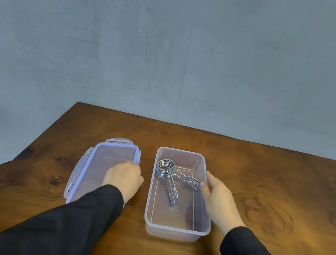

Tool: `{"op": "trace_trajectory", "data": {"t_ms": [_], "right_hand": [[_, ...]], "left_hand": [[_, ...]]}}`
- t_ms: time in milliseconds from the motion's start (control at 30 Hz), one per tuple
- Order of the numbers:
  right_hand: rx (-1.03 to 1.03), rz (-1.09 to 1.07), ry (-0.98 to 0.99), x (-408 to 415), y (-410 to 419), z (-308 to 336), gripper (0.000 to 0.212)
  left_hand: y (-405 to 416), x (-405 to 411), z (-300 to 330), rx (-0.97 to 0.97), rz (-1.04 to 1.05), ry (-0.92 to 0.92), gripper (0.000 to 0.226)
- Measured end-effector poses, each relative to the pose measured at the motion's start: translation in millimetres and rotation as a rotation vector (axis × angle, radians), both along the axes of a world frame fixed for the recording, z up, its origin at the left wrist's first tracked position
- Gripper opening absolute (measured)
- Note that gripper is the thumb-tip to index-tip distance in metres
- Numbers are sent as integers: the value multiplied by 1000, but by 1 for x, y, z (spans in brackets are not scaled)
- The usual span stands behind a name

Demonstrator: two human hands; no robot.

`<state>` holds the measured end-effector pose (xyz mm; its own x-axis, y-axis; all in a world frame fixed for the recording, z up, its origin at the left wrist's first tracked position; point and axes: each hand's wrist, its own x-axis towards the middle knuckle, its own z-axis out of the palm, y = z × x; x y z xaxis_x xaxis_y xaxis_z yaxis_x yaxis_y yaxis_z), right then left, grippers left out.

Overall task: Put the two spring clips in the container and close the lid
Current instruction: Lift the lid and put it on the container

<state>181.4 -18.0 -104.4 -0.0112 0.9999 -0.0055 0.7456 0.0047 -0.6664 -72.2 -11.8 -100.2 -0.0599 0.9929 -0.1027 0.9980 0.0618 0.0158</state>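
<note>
Spring clips (170,176) are lying inside the container (176,227); left hand (123,179) is grasping the lid (87,171), right hand (218,194) is steadying the wall; protruding handles risk blocking closure

Left hand (124,178) palm-down, right hand (218,198) fingers (205,185) curled

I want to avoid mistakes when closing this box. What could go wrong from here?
The spring clips stand tall at the far end of the container; the lid may catch on their coils. The lid lies upside down under the left hand, so it must be flipped. The right hand only rests at the wall, so the container might slide.
</note>
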Motion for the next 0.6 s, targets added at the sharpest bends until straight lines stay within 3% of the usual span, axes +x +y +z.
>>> {"op": "trace_trajectory", "data": {"t_ms": [200,267,333,400,467,533,600], "right_hand": [[64,-6,-81,3,-2,4,49],[194,-79,-2,2,-3,18,51],[291,-131,152,0,-4,38,48],[220,-122,311,-6,-4,59,50],[30,-64,565,-9,-6,74,47],[-158,-13,779,-8,-11,82,41],[-170,-40,764,0,-15,81,50]], "left_hand": [[13,-28,90,291,175,-449,21],[12,-34,127,367,146,-590,29],[5,-32,154,438,120,-894,28],[-8,-16,169,421,89,-1253,23],[-20,6,169,378,62,-1489,19],[-29,22,160,322,75,-1610,17],[-30,26,136,278,126,-1617,19]]}}
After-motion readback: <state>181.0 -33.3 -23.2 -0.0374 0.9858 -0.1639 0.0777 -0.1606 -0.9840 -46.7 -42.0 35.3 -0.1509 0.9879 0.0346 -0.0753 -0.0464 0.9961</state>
